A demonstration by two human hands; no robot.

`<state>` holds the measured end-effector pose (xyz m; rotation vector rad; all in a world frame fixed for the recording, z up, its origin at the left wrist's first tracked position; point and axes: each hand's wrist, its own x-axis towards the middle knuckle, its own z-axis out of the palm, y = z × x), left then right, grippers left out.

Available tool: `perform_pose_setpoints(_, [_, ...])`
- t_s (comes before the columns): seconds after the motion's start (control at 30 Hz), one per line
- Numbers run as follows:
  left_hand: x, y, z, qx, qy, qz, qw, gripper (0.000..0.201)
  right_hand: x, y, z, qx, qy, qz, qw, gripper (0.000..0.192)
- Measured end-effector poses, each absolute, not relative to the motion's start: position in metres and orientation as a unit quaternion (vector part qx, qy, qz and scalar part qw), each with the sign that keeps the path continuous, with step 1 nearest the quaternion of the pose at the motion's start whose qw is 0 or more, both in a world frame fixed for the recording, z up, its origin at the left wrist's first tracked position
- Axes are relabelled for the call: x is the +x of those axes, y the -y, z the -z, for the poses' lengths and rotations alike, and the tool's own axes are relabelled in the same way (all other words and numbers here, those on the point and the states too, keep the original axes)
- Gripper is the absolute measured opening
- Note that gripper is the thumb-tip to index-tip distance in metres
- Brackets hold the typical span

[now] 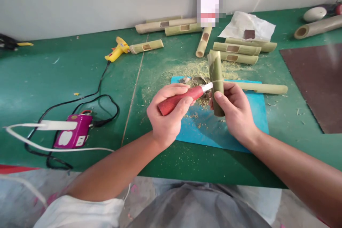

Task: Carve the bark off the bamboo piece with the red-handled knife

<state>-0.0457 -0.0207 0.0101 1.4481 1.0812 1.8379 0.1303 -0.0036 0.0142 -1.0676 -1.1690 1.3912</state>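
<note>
1. Your left hand (167,114) is wrapping tight around a red-handled knife (184,98), thumb riding on top of the handle.
2. Your right hand (235,112) is gripping a short bamboo piece (217,78), holding it roughly upright above the blue mat (251,114), thumb pressing on its front.
3. The knife's pale tip is meeting the bamboo's left side about midway up; the edge itself is too small to make out.
4. Step in hand, as I'm reading it: you're carving or scraping the bamboo wall, probably working at a slot like the ones on the finished tubes (235,48) lying further back.
5. Shavings (187,67) are piling on the mat and the green surface (53,74) just behind your hands.
6. A yellow glue gun (117,50) is lying well apart to the left, its cord running toward a purple power strip (73,133).
7. The next move is likely calling for a steady bamboo grip, short controlled strokes, and your right thumb staying out of the blade's path.
</note>
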Motion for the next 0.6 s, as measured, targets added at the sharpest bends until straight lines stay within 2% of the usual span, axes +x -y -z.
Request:
perform_pose_setpoints(0.1, [-0.042,0.024,-0.006,0.53,-0.388,-0.681,0.324,0.018,0.129,0.005,-0.014,-0.437,0.48,-0.564,0.511,0.04])
perform_pose_setpoints(0.27, [-0.055,0.022,-0.014,0.623,-0.392,-0.606,0.302,0.024,0.13,0.004,-0.011,-0.449,0.498,-0.529,0.52,0.038])
perform_pose_setpoints(0.5, [-0.06,0.015,-0.03,0.712,-0.463,-0.472,0.236,0.03,0.135,-0.004,-0.004,-0.501,0.599,-0.342,0.522,0.041])
perform_pose_setpoints(0.6, [-0.06,0.013,-0.032,0.746,-0.474,-0.412,0.22,0.031,0.133,-0.003,-0.005,-0.523,0.621,-0.296,0.503,0.037])
